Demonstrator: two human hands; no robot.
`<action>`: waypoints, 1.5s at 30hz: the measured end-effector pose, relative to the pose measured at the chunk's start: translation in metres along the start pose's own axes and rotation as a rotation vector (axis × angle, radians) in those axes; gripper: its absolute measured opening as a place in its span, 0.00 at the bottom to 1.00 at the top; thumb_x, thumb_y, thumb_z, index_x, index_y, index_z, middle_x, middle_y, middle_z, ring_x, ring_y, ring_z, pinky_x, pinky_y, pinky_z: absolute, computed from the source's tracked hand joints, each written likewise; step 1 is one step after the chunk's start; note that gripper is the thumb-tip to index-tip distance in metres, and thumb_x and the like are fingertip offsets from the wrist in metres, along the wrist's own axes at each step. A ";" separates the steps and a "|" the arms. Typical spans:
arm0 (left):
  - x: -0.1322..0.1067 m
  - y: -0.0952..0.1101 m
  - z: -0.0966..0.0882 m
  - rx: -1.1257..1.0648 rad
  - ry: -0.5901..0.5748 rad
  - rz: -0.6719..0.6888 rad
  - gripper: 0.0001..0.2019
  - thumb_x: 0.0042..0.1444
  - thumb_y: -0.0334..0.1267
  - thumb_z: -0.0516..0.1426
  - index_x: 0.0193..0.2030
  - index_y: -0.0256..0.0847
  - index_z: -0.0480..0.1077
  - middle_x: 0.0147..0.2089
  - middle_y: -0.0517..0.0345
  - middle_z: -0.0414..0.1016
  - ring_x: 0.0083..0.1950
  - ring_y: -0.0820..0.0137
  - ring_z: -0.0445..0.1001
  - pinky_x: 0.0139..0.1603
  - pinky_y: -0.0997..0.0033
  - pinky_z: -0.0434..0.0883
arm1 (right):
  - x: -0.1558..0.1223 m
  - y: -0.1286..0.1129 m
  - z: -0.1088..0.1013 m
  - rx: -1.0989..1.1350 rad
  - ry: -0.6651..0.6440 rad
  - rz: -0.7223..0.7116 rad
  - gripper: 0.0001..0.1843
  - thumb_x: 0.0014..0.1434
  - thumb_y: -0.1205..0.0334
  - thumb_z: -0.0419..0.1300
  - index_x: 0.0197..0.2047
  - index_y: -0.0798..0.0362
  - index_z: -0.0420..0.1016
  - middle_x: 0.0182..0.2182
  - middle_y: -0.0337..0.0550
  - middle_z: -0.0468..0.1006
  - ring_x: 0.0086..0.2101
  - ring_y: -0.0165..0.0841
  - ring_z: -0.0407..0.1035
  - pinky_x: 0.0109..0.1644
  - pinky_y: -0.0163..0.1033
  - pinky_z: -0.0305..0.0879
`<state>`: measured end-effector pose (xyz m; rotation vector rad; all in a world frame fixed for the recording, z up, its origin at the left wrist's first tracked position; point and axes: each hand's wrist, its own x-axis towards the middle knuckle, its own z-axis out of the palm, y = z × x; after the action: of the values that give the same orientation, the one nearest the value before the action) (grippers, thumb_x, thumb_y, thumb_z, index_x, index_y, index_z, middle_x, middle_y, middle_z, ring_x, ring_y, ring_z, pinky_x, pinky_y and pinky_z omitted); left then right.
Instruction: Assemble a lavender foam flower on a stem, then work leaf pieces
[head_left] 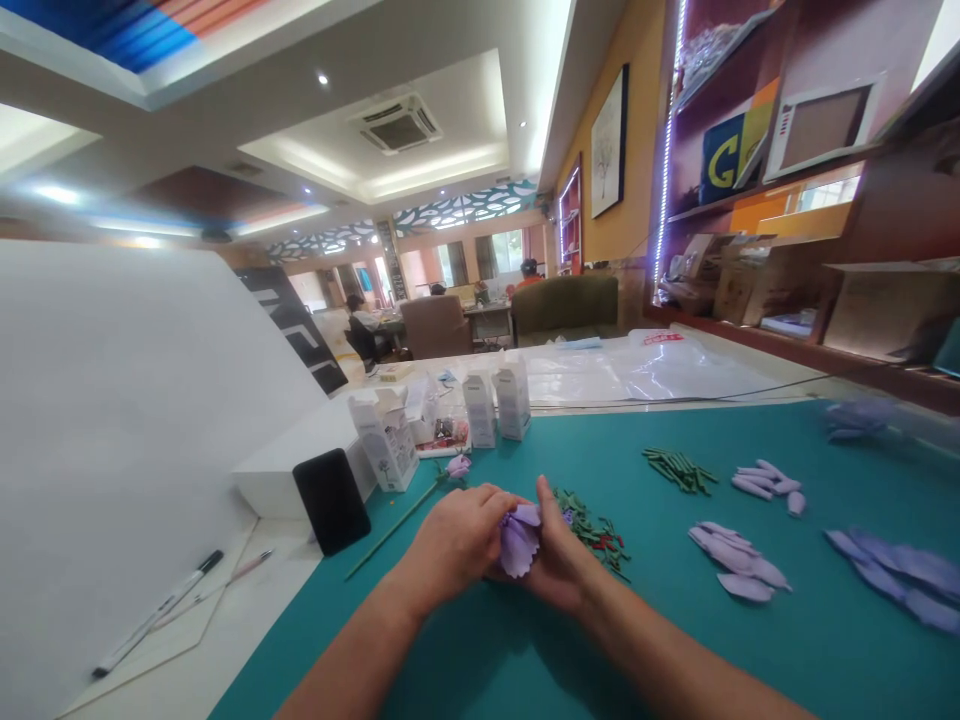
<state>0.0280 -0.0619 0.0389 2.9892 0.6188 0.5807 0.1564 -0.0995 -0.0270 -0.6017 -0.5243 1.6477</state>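
Both hands — left hand (452,540), right hand (559,560) — pinch purple paper flower (519,540) (scalloped edge toward camera).

Paper flower (519,540): pale lilac, scalloped edge, between both hands
Mat (675,640): plain teal
Loose petals (739,572): lilac; a second heap (769,480) the same
Stem pieces (679,470): dark green
Scrap pile (596,530): green with red bits
Phone (331,500): black
Small boxes (495,405): white
Marker (157,612): white barrel, black cap
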 end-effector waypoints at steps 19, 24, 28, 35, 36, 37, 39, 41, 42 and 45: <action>0.011 -0.143 0.031 0.114 -0.250 -0.783 0.17 0.60 0.42 0.55 0.54 0.39 0.66 0.54 0.49 0.69 0.49 0.63 0.72 0.47 0.56 0.72 | 0.003 -0.038 -0.011 0.154 0.311 -0.101 0.16 0.63 0.45 0.51 0.43 0.48 0.65 0.30 0.41 0.76 0.31 0.37 0.73 0.35 0.45 0.71; 0.020 -0.153 0.048 0.163 -0.326 -0.856 0.17 0.60 0.41 0.55 0.54 0.38 0.66 0.54 0.49 0.69 0.49 0.63 0.72 0.47 0.55 0.72 | 0.006 -0.043 -0.014 0.162 0.318 -0.141 0.15 0.64 0.47 0.50 0.40 0.49 0.66 0.28 0.40 0.75 0.29 0.36 0.73 0.35 0.47 0.71; 0.021 -0.155 0.052 0.192 -0.323 -0.864 0.17 0.60 0.41 0.55 0.54 0.39 0.66 0.54 0.49 0.69 0.49 0.63 0.72 0.47 0.56 0.72 | 0.011 -0.045 -0.019 0.163 0.334 -0.150 0.16 0.65 0.47 0.48 0.37 0.50 0.66 0.27 0.41 0.75 0.28 0.34 0.72 0.34 0.45 0.71; 0.009 -0.134 0.031 0.187 -0.237 -0.774 0.12 0.61 0.39 0.52 0.48 0.37 0.68 0.48 0.50 0.73 0.47 0.65 0.73 0.46 0.61 0.71 | 0.020 -0.043 -0.034 0.151 0.313 -0.221 0.18 0.63 0.47 0.52 0.34 0.53 0.68 0.24 0.40 0.74 0.25 0.32 0.71 0.29 0.38 0.69; 0.006 -0.129 0.025 0.184 -0.222 -0.755 0.09 0.62 0.36 0.50 0.45 0.37 0.69 0.45 0.51 0.74 0.46 0.65 0.73 0.45 0.64 0.70 | 0.021 -0.042 -0.036 0.152 0.313 -0.227 0.17 0.62 0.46 0.53 0.34 0.53 0.68 0.24 0.39 0.74 0.25 0.32 0.71 0.29 0.37 0.69; 0.003 -0.123 0.018 0.182 -0.208 -0.736 0.09 0.61 0.35 0.50 0.43 0.38 0.69 0.43 0.52 0.75 0.45 0.65 0.74 0.44 0.67 0.69 | 0.022 -0.042 -0.038 0.153 0.312 -0.231 0.17 0.61 0.46 0.55 0.34 0.52 0.68 0.23 0.39 0.74 0.25 0.32 0.71 0.28 0.37 0.68; -0.003 -0.110 0.003 0.175 -0.188 -0.693 0.08 0.60 0.35 0.49 0.41 0.40 0.68 0.42 0.54 0.76 0.44 0.65 0.74 0.41 0.69 0.67 | 0.024 -0.041 -0.040 0.155 0.298 -0.238 0.16 0.58 0.46 0.58 0.34 0.52 0.68 0.24 0.38 0.74 0.25 0.32 0.70 0.29 0.37 0.68; -0.008 -0.098 -0.013 0.167 -0.177 -0.653 0.09 0.59 0.38 0.48 0.42 0.42 0.67 0.42 0.55 0.77 0.44 0.65 0.75 0.39 0.71 0.67 | 0.025 -0.039 -0.042 0.154 0.277 -0.250 0.16 0.56 0.46 0.60 0.34 0.52 0.68 0.24 0.37 0.74 0.25 0.32 0.70 0.29 0.37 0.67; -0.010 -0.092 -0.021 0.164 -0.175 -0.633 0.10 0.59 0.39 0.48 0.43 0.43 0.67 0.42 0.56 0.77 0.44 0.65 0.75 0.39 0.71 0.67 | 0.026 -0.038 -0.043 0.152 0.267 -0.256 0.16 0.54 0.47 0.62 0.34 0.52 0.68 0.24 0.37 0.74 0.25 0.32 0.70 0.29 0.36 0.67; -0.013 -0.074 -0.042 0.172 -0.164 -0.573 0.13 0.60 0.42 0.47 0.45 0.43 0.69 0.45 0.55 0.77 0.46 0.64 0.75 0.42 0.70 0.67 | 0.026 -0.036 -0.044 0.137 0.242 -0.278 0.18 0.50 0.46 0.64 0.34 0.51 0.67 0.24 0.36 0.74 0.25 0.31 0.69 0.28 0.36 0.66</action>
<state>-0.0265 -0.0010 0.0653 2.7468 1.4894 0.2464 0.2090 -0.0675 -0.0399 -0.5884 -0.2995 1.3145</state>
